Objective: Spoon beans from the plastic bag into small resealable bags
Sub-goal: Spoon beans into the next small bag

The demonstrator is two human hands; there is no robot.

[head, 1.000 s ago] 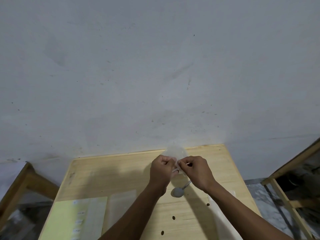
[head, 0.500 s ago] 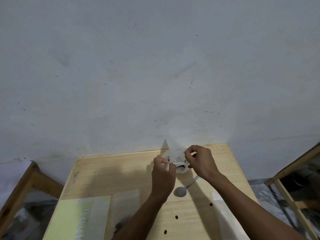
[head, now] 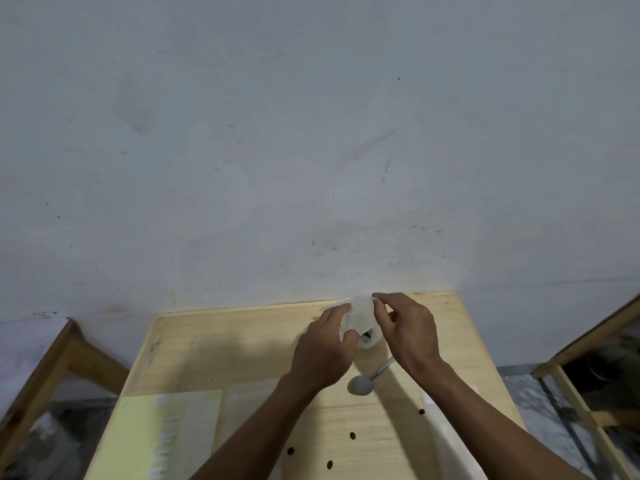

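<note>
right now both hands sit at the lower centre-right of the frame, over the far part of a pale wooden table [head: 242, 341]. left hand [head: 323, 355] pinches the left side of a small clear resealable bag [head: 362, 315], thumb and fingers closed on the plastic. right hand [head: 407, 332] pinches the bag's top right edge with thumb and forefinger, other fingers loosely curled. bag is held up off the tabletop, just short of the table's far edge where it meets the grey wall [head: 311, 133]. something dark shows low in the bag between the hands, too small to tell what.

metal spoon [head: 367, 381] lies on the table just below the hands, bowl toward lower left, handle running up-right under the right wrist. four dark beans [head: 352, 435] lie loose on the wood, lower centre, apart from each other. a white plastic bag [head: 446, 441] lies along the table's right side, partly hidden by the right forearm; contents not visible. a yellow-green sheet [head: 145, 441] and clear flat bags [head: 242, 410] beside it sit at lower left of the table, cut by the bottom frame edge.

table left half between the sheet and the far edge is open wood. right table edge runs close beside the right forearm. wooden frames [head: 588, 341] stand at both sides of the picture, well apart from the table, with floor gap between.
</note>
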